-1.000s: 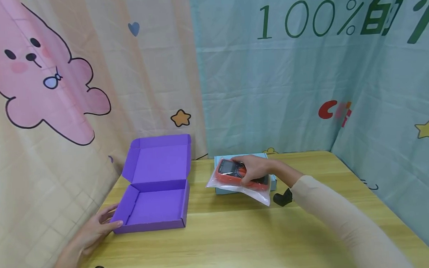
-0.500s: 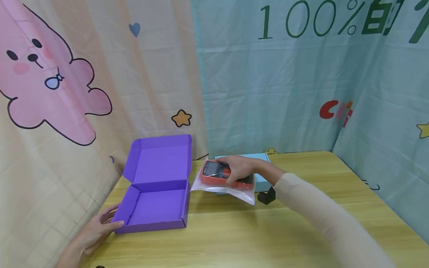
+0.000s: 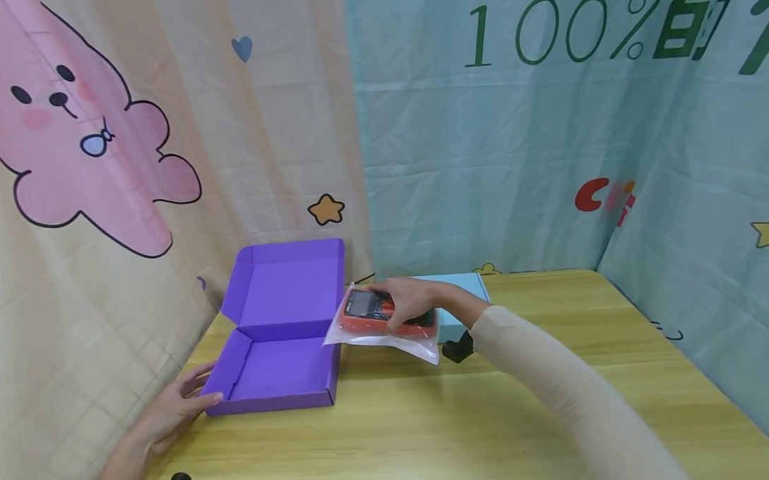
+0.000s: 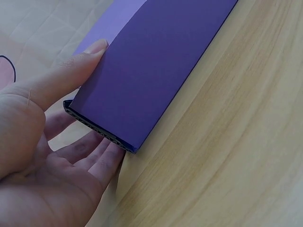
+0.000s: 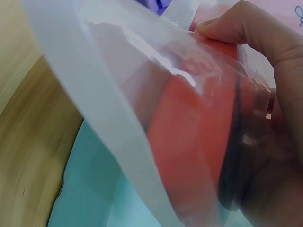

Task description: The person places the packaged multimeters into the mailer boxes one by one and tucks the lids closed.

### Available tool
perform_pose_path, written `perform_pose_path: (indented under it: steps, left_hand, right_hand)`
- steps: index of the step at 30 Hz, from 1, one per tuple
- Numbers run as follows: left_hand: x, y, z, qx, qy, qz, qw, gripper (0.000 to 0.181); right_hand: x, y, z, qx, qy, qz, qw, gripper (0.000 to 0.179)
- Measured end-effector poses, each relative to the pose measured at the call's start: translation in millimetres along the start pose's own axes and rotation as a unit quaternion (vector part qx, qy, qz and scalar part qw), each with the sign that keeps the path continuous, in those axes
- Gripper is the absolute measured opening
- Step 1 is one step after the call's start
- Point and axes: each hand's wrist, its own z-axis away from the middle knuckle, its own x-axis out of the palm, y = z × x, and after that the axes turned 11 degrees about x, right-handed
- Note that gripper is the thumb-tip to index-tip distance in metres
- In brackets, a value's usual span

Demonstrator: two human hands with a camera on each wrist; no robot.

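A purple cardboard box (image 3: 272, 402) stands with its lid raised at the left of the table, and the inside I can see is bare. My left hand (image 3: 174, 415) holds its near left corner; in the left wrist view the thumb lies at the wall's upper edge and the fingers are at the end of the box. My right hand (image 3: 412, 299) grips a red and black multimeter (image 3: 360, 321) in a clear plastic bag (image 3: 420, 350), raised beside the purple box's right wall. In the right wrist view the bag's edge hangs across the red casing (image 5: 189, 137).
Behind my right hand a light blue box (image 3: 465, 286) rests near the table's back edge, partly hidden by the hand and the bag. The wooden table (image 3: 524, 419) extends to the right and front. Printed curtains (image 3: 483, 159) hang behind and at both sides.
My right hand has moved left with the bagged multimeter, from over the light blue box to close by the purple box. The left hand keeps its place on the box corner.
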Motion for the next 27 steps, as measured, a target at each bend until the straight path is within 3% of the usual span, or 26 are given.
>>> perform_pose_path:
  steps: [8,15,23,27]
  left_hand:
    - [-0.6,1.0,3.0,0.003,0.000,-0.013,0.9999,0.079]
    - [1.8,0.2,-2.2,-0.010,-0.002,-0.009,0.9999,0.081]
    - [-2.4,-1.6,1.2,0.017,0.003,0.039,0.9991,0.074]
    - [-2.4,-5.7,0.9,0.034,-0.004,0.043,0.9985,0.072]
  right_hand:
    - [1.7,-18.9,-14.6,-0.044,-0.002,0.005,0.9990,0.096]
    - [9.3,-29.6,-29.2,-0.045,-0.008,0.014,0.9988,0.096]
    - [20.9,-55.6,-51.9,-0.066,-0.024,0.002,0.9975,0.095]
    - [25.4,-66.6,-64.0,-0.084,-0.029,-0.005,0.9961,0.093]
